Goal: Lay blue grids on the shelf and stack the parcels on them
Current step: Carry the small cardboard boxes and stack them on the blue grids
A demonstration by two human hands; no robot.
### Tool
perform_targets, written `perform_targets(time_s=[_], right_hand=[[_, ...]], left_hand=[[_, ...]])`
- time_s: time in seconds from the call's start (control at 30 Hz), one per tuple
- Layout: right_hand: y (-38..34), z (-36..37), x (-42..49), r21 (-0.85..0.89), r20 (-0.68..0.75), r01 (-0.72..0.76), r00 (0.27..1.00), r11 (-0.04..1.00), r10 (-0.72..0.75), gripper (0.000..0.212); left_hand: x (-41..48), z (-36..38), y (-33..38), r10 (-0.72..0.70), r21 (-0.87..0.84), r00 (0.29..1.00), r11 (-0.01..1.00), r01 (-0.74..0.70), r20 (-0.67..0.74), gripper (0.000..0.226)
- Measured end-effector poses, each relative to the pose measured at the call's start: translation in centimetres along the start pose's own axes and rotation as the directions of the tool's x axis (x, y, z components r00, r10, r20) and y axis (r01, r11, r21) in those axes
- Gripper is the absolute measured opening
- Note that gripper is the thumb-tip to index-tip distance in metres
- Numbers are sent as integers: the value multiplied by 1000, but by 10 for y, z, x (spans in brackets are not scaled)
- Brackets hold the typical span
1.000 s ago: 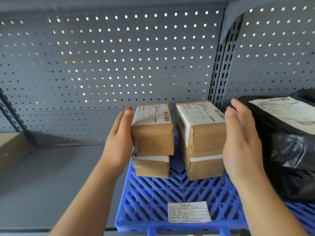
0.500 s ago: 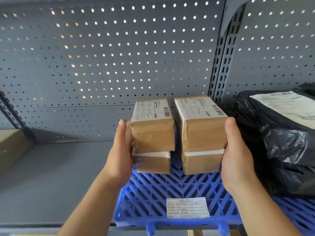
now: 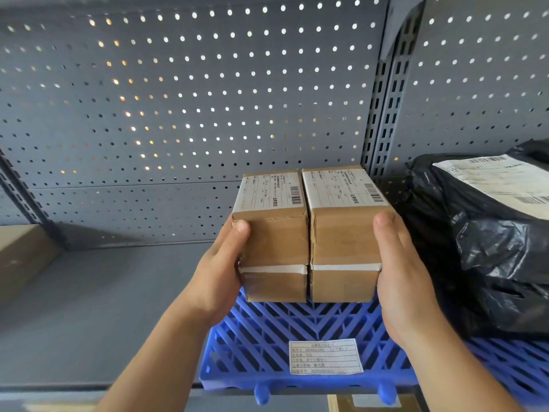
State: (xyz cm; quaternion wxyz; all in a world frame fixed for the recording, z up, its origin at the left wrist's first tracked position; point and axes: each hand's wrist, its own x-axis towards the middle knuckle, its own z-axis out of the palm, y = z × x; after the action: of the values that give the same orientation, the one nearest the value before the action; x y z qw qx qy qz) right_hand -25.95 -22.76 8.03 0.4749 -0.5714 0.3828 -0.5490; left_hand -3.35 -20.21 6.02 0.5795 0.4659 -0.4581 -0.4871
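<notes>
Grey metal shelf (image 3: 89, 307) with a perforated back panel (image 3: 178, 84), two stacks of boxed parcels held on a blue grid (image 3: 267, 337)
The left hand (image 3: 219, 278) grips the outer side of the left stack (image 3: 273, 239) and the right hand (image 3: 407, 281) grips the outer side of the right stack (image 3: 341, 233), thumbs on the front faces. Each stack is two taped brown cartons with a white shipping label on top. The two touch side by side, standing on the grid behind a paper label (image 3: 325, 356) near its front edge. A black bagged parcel (image 3: 490, 248) rests just to the right; a cardboard box (image 3: 20, 257) stands far left
</notes>
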Motion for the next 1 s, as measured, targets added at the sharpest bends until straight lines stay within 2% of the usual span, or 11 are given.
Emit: perform_targets(time_s=[0.13, 0.3, 0.53, 0.7, 1.0], right_hand=[[1, 1, -1, -4, -3, -20, 1000, 1000, 20, 49], [5, 2, -3, -14, 6, -34, 999, 999, 34, 53], [7, 1, -2, -37, 29, -16, 999, 999, 17, 48], [6, 1, -3, -56, 10, -14, 1000, 998, 15, 49], [6, 0, -3, -71, -7, -13, 1000, 997, 12, 51]], left_hand=[[0, 0, 1, 0, -27, 1000, 1000, 0, -11, 74], [-4, 1, 2, -15, -43, 1000, 999, 14, -19, 78], [-7, 8, 3, -51, -16, 995, 999, 50, -83, 69], [-8, 10, 4, -63, 14, 994, 998, 65, -94, 84], [-12, 16, 8, -67, 111, 981, 990, 89, -182, 92]])
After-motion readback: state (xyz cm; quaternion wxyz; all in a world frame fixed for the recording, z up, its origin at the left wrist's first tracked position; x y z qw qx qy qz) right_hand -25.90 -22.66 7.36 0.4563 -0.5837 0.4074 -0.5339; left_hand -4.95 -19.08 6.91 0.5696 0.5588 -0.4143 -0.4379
